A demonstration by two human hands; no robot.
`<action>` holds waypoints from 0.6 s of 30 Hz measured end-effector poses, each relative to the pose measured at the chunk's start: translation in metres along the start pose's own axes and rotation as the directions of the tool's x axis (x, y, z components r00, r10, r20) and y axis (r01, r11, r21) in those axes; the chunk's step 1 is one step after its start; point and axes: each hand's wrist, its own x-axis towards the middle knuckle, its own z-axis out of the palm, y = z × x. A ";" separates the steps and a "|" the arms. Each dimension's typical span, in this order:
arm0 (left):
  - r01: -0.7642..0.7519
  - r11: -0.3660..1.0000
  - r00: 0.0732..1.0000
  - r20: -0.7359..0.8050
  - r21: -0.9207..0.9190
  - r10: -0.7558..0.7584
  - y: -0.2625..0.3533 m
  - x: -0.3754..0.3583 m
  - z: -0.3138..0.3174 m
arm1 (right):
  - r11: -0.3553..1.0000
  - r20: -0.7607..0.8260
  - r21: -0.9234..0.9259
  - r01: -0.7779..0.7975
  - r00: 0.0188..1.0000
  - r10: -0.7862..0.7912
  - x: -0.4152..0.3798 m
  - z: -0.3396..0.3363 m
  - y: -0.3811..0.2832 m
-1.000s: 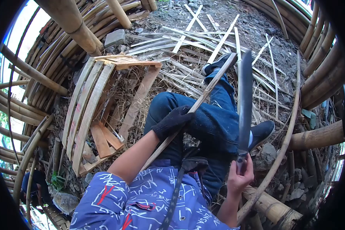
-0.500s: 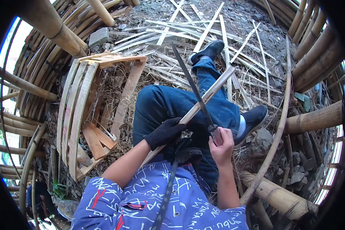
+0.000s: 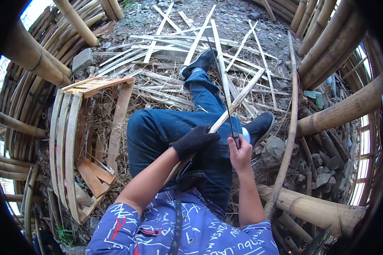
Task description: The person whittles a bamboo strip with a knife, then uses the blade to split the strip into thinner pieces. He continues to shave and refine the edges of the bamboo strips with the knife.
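Two hands closed: gloved left hand grips the stick, slanting far right over the legs; right hand holds the knife across it; strokes best shallow, away from glove.

The gloved left hand hides part of the wooden strip; the right hand partly covers the machete handle; the bottom edge crops the printed shirt.

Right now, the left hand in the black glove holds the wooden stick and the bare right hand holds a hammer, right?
Not a hammer: the head view shows the bare right hand holding a long knife. The gloved left hand does hold the wooden stick.
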 end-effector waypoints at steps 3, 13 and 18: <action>-0.075 0.994 0.997 -0.015 0.074 0.076 0.000 0.009 0.010 | 0.977 -0.003 -0.206 0.055 0.998 -0.056 0.003 -0.017 0.008; -0.187 0.981 0.968 -0.162 0.054 0.193 -0.009 -0.017 0.021 | 0.936 -0.075 -0.339 0.093 0.989 -0.126 0.040 -0.039 0.021; -0.221 0.924 0.932 -0.211 0.311 0.294 0.010 -0.036 0.013 | 0.900 0.126 -0.344 0.269 0.963 -0.240 0.022 -0.038 -0.022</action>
